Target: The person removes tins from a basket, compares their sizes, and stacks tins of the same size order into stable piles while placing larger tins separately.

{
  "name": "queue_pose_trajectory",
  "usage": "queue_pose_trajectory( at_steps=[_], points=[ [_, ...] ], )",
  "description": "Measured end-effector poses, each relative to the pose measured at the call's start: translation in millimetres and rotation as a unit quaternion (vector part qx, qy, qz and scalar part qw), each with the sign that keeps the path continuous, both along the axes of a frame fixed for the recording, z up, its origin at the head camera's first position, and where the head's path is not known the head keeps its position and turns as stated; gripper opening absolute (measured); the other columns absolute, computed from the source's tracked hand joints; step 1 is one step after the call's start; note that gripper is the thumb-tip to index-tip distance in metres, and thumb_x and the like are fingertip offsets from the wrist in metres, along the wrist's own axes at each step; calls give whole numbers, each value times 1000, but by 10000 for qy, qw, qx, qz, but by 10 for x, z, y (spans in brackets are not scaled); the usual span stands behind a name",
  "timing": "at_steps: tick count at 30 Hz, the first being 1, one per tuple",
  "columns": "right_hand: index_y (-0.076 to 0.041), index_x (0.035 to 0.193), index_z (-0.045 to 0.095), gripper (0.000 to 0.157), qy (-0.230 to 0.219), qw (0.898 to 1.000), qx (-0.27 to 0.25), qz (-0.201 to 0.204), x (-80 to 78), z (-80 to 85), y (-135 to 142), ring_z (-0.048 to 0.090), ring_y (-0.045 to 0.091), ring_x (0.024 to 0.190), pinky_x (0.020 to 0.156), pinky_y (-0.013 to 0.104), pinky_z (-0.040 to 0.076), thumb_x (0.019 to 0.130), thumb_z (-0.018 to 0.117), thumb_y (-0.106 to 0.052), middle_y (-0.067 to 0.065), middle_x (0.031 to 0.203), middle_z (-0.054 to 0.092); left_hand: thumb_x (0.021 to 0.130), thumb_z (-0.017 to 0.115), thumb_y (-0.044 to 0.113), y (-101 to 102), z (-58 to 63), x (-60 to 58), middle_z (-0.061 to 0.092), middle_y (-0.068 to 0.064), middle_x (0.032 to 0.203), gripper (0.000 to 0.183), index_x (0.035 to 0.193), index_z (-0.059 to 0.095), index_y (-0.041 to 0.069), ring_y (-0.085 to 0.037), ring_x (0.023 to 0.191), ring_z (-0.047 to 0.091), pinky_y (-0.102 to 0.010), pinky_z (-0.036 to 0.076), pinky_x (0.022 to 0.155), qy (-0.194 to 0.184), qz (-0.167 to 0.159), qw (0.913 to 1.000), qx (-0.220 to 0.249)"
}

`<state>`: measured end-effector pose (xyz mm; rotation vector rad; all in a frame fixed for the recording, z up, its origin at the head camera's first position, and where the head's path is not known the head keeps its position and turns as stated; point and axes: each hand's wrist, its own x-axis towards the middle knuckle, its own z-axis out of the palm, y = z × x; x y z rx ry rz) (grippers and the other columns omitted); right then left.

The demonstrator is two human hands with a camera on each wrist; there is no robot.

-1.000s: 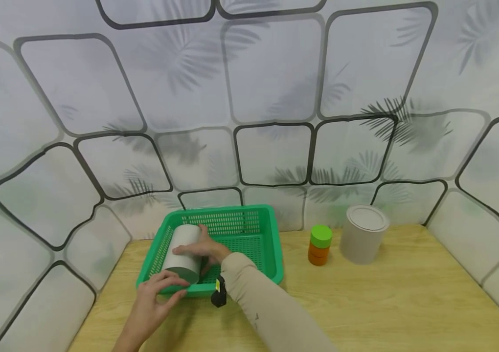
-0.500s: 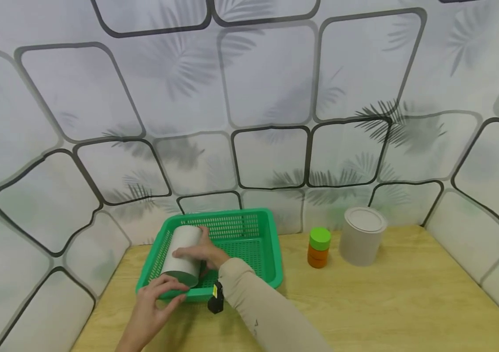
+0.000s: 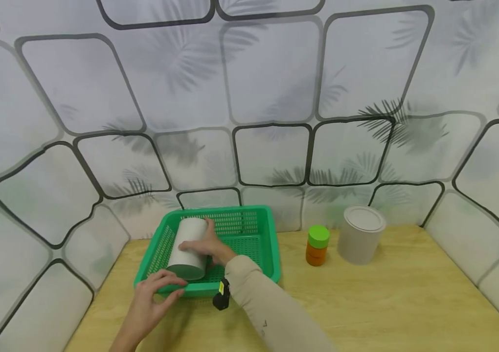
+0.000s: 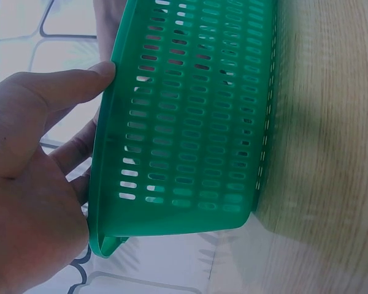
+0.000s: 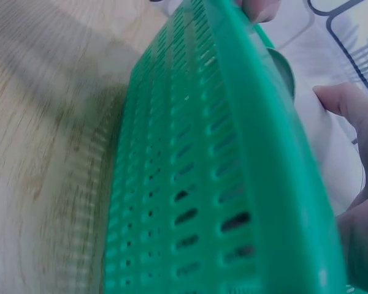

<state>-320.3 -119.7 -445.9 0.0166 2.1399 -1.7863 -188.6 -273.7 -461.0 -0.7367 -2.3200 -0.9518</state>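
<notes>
A green plastic basket (image 3: 274, 249) with slotted walls stands on the table. Inside its left part leans a white can (image 3: 183, 259), tilted with its greenish-shaded flat end toward me. My right hand (image 3: 207, 245) grips the can from the right side, thumb across the top; the right wrist view shows the thumb (image 5: 343, 101) on the white can wall (image 5: 325, 144). At the near left, my left hand (image 3: 148, 302) pinches the basket's front rim. In the left wrist view its thumb (image 4: 80, 86) lies on the outer edge and the fingers reach behind the rim.
Right of the basket stands an orange jar (image 3: 316, 254) with a green lid. Beside it is a larger white lidded can (image 3: 359, 239). A patterned curtain (image 3: 271, 156) closes off the back and sides of the wooden table (image 3: 364, 308).
My right hand has shifted the can slightly right and farther back within the basket. The left hand keeps its hold on the rim; the jar and lidded can stay put.
</notes>
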Motion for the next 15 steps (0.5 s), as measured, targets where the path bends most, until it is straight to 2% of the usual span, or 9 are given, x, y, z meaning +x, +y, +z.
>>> queue_pose_trajectory(
  at_steps=[4,8,15],
  points=[
    [-35,148,14,106,76,9996,-274,40,-3,51,133,53,43,101,63,65,46,69,85,-29,19,125,40,72,81,5,22,14,-18,64,9,90,26,91,72,22,-10,87,59,-16,41,81,38,7,10000,-28],
    [-36,148,13,106,134,9974,-661,250,-3,104,248,52,42,100,63,64,46,69,84,-30,20,126,39,71,82,3,26,25,2,64,9,89,28,90,72,21,-9,87,59,-16,41,80,27,-11,10000,-33],
    [-39,149,7,108,376,9946,-856,453,53,228,424,54,38,100,62,58,48,71,82,-31,17,131,37,73,80,5,9,17,17,64,9,91,26,92,71,21,-9,87,59,-17,42,79,-134,21,9999,-91]
  ],
)
